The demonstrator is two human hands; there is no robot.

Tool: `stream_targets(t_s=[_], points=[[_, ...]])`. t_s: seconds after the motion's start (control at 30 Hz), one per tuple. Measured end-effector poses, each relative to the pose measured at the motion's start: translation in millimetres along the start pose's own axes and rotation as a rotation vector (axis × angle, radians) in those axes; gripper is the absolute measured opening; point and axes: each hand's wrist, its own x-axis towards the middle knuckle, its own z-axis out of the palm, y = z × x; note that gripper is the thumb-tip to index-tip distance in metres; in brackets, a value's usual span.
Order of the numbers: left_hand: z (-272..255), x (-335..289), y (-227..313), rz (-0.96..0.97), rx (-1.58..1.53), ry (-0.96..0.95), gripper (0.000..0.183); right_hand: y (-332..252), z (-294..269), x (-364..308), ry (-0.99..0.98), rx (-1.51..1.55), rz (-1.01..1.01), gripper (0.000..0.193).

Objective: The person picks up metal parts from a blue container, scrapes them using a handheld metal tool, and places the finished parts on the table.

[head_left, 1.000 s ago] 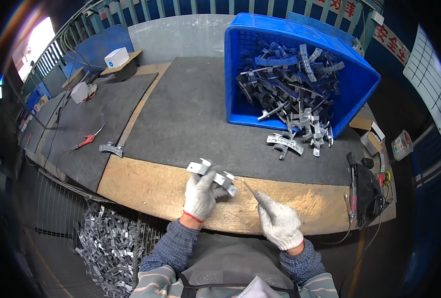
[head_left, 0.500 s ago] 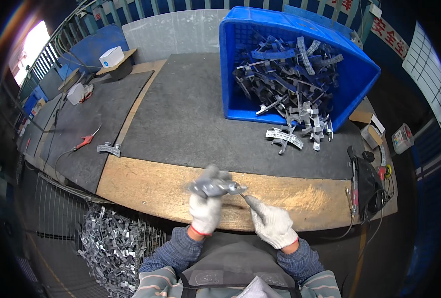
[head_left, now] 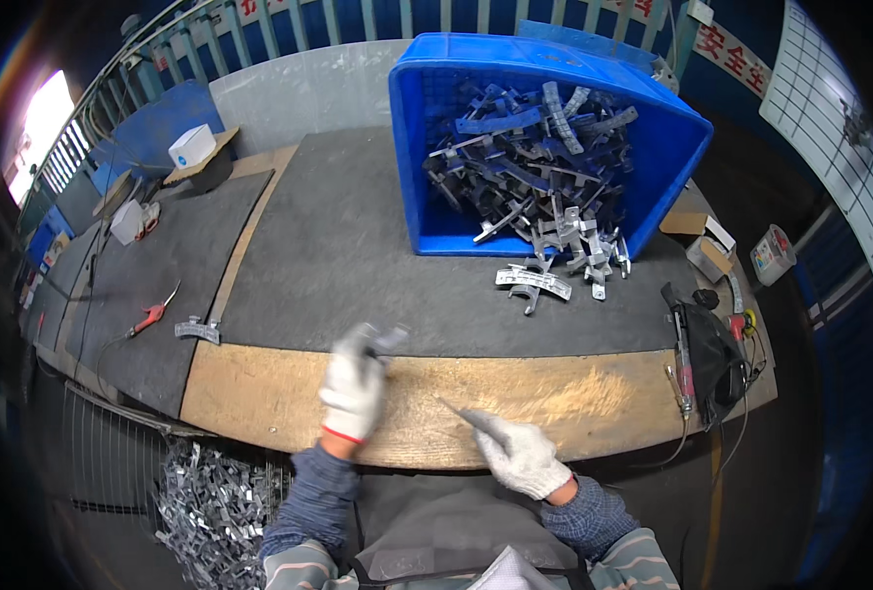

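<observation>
My left hand (head_left: 351,393), in a white knitted glove, is closed around a small grey metal bracket (head_left: 389,340), blurred by motion, above the seam between black mat and wood. To its right, my gloved right hand (head_left: 525,462) grips a slim pointed tool (head_left: 483,423) with a grey handle. The tool's tip points up and left over the wooden edge strip (head_left: 426,393), apart from the bracket. Ahead, a curved silver bracket (head_left: 535,281) lies on the black mat (head_left: 308,246) with similar ones spilling from the blue crate (head_left: 554,51).
A single bracket (head_left: 197,331) and a red-handled air gun (head_left: 151,317) lie at the left. Below the bench's left edge, a wire basket holds a heap of metal parts (head_left: 215,506). At right are a black bag (head_left: 717,369), a pen-shaped red tool (head_left: 685,379) and an open carton (head_left: 709,258).
My left hand has moved left with the bracket, away from the tool in my right hand. The whole view has shifted, so the crate and bench appear lower and further left.
</observation>
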Motion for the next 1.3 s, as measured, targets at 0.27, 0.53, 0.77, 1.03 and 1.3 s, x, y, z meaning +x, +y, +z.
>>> stream_targets(t_s=[0.27, 0.53, 0.77, 1.03, 1.3], points=[[-107, 82, -110, -0.489, 0.285, 0.597, 0.068, 56, -19, 2, 0.240, 0.012, 0.265, 0.041], [46, 109, 28, 0.183, 0.036, -0.195, 0.042, 65, -9, 3, 0.156, -0.108, 0.268, 0.040], [237, 129, 101, 0.461, 0.383, -0.599, 0.039, 73, -1, -1, 0.285, -0.215, 0.081, 0.035], [269, 127, 103, 0.200, 0.454, -0.479, 0.040, 74, -4, -5, 0.295, -0.157, 0.015, 0.037], [135, 110, 55, -0.430, -0.331, -0.192, 0.054, 62, -12, -4, 0.332, -0.027, 0.099, 0.039]])
